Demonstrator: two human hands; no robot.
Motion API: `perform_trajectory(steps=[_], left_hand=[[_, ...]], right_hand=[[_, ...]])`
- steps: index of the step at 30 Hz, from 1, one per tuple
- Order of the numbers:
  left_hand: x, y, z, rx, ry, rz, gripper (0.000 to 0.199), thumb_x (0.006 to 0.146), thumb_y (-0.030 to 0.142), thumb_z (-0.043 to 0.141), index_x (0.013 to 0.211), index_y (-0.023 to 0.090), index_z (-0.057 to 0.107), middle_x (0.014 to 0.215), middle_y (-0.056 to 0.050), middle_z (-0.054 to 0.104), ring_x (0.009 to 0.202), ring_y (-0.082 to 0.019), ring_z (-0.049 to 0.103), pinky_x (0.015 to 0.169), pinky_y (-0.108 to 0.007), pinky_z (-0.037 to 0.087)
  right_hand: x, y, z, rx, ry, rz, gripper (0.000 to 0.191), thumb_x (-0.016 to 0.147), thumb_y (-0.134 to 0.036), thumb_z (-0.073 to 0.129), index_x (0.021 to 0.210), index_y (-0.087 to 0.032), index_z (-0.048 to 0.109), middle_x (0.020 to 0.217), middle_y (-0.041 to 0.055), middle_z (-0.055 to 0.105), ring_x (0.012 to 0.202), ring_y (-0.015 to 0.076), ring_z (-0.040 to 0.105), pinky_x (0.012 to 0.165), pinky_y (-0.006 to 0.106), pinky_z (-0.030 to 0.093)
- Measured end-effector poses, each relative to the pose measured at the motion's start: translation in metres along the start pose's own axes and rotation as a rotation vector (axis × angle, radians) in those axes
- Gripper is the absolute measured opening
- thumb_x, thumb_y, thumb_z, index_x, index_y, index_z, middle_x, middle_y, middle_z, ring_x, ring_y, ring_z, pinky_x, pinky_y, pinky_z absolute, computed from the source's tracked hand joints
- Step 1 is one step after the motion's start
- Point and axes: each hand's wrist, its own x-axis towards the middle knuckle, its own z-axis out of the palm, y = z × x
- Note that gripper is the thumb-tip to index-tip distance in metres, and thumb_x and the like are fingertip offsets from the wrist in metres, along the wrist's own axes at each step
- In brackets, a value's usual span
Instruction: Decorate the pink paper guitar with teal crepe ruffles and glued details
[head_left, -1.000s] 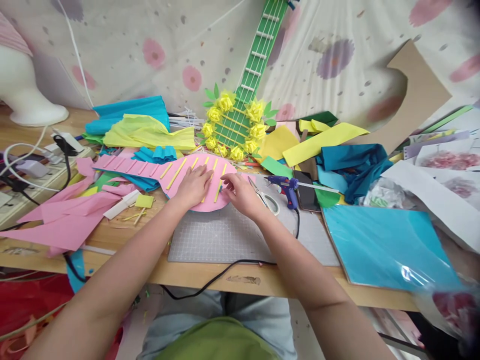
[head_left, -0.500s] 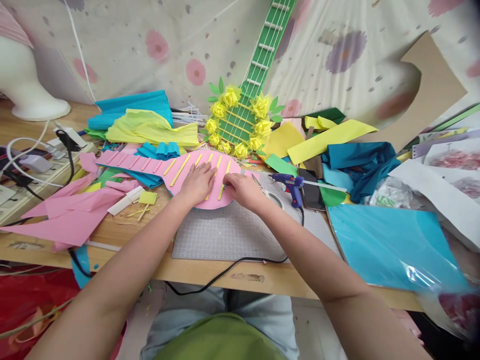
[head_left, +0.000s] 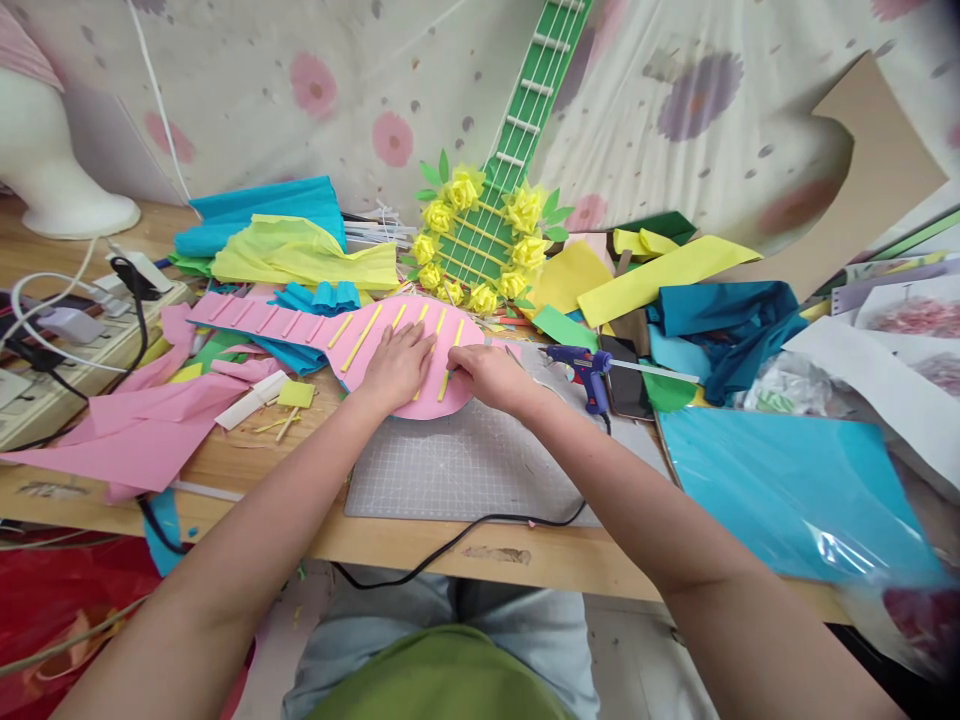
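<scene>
A pink guitar-shaped paper cutout lies over the back of the grey cutting mat, its neck pointing left. Several slanted yellow strips cross its round body, and short pink bars line the neck. My left hand rests flat on the body with its fingers spread. On the body's right side, my right hand has its fingers curled together at the rightmost yellow strip; its fingertips are partly hidden. Just right of that hand lies a blue glue gun with a clear glue stick in its rear.
Behind the cutout leans a green guitar model ringed with yellow paper flowers. Pink crepe paper and a power strip lie left. A phone and a wrapped blue sheet pack lie right. A black cord crosses the front edge.
The view has shifted slightly. My left hand stays flat on the cutout and my right fingers remain at the rightmost strip. The right forearm now covers more of the scissors beside the glue gun.
</scene>
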Motion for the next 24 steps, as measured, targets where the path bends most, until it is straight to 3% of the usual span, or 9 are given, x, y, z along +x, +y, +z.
perform_trajectory(steps=[24], left_hand=[[-0.001,0.001,-0.001,0.034,0.016,0.020,0.041,0.088,0.027,0.030,0.122,0.017,0.051,0.135,-0.010,0.043,0.128,-0.022,0.034,0.108,-0.046,0.018]], right_hand=[[-0.004,0.011,0.015,-0.014,0.061,-0.084,0.015,0.079,-0.010,0.039,0.081,-0.016,0.053,0.080,0.0053,0.063,0.073,0.0147,0.054,0.063,0.024,0.033]])
